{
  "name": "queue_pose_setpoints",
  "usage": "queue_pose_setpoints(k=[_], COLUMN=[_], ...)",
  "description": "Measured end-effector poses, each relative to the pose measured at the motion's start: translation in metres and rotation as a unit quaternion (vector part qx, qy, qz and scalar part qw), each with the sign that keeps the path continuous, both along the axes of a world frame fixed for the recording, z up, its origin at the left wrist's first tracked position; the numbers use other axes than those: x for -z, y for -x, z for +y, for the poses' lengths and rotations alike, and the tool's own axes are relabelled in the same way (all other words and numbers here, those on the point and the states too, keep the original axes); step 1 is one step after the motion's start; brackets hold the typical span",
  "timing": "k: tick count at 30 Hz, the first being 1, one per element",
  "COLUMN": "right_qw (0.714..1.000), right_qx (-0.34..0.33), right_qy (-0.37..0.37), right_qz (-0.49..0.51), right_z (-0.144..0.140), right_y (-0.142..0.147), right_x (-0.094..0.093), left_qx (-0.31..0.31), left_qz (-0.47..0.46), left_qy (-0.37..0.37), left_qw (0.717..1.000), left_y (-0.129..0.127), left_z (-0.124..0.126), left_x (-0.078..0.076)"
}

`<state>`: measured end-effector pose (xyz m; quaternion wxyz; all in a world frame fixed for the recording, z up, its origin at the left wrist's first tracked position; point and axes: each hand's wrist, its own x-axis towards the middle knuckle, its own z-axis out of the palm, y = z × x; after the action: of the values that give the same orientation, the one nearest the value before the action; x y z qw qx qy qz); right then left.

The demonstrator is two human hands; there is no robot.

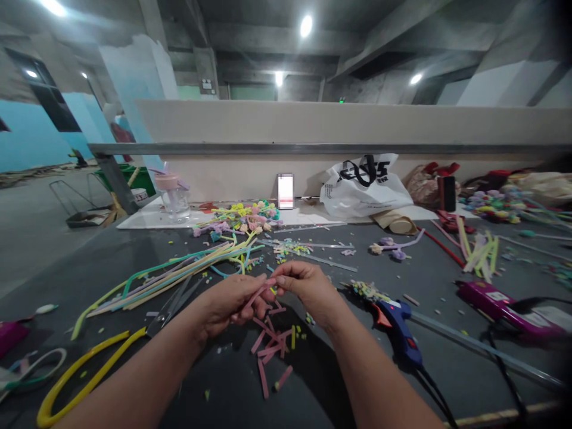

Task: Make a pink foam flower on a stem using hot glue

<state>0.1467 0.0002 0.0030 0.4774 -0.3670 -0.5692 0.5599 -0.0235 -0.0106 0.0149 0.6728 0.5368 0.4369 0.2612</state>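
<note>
Left hand and right hand: fingers of both pinch one pink strip above the bench. Pink pieces at 6 o'clock; blue glue gun at 3 o'clock; scissors at 9 o'clock.

Craft workshop: glue gun, scraps

Two glue guns are lying at four o'clock, one blue glue gun and one purple glue gun; one phone and one white bag are sitting at twelve
</note>
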Motion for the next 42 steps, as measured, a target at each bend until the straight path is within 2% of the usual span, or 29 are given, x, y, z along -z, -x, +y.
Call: queue_pose_setpoints(k=[7,13,17,20,27,32,35,39,42], right_qw=[1.0,0.998,0.994,0.991,0.996,0.995,0.993,0.989,0.987], right_qx=[-0.004,-0.009,-0.001,0.005,-0.043,0.003,0.045,0.069,0.06], right_qy=[-0.001,-0.005,-0.011,-0.015,0.015,0.015,0.01,0.014,0.013], right_qz=[-0.028,-0.065,-0.11,-0.13,-0.072,-0.096,-0.107,-0.133,-0.15], right_z=[0.0,-0.001,0.001,0.002,0.0,0.0,0.002,0.003,0.004], right_y=[0.001,0.001,0.001,-0.001,-0.003,0.001,-0.001,-0.003,-0.004], right_x=[0.0,0.0,0.003,0.004,0.001,0.0,0.001,0.003,0.005], left_qx=[0.029,0.012,0.01,0.012,-0.004,0.023,0.017,0.011,0.024], left_qz=[-0.003,0.058,0.083,0.085,0.072,0.067,0.073,0.134,0.154], left_qy=[-0.029,-0.087,-0.137,-0.147,-0.146,-0.134,-0.129,-0.194,-0.222], left_qw=[0.999,0.994,0.987,0.985,0.987,0.989,0.989,0.972,0.963], left_y=[-0.001,-0.005,-0.008,-0.009,-0.008,-0.006,-0.002,0.002,0.002], left_z=[-0.001,-0.003,-0.002,-0.001,0.002,0.003,0.005,0.005,0.003], left_x=[0.004,0.0,0.004,0.007,0.007,0.006,0.006,0.006,0.006])
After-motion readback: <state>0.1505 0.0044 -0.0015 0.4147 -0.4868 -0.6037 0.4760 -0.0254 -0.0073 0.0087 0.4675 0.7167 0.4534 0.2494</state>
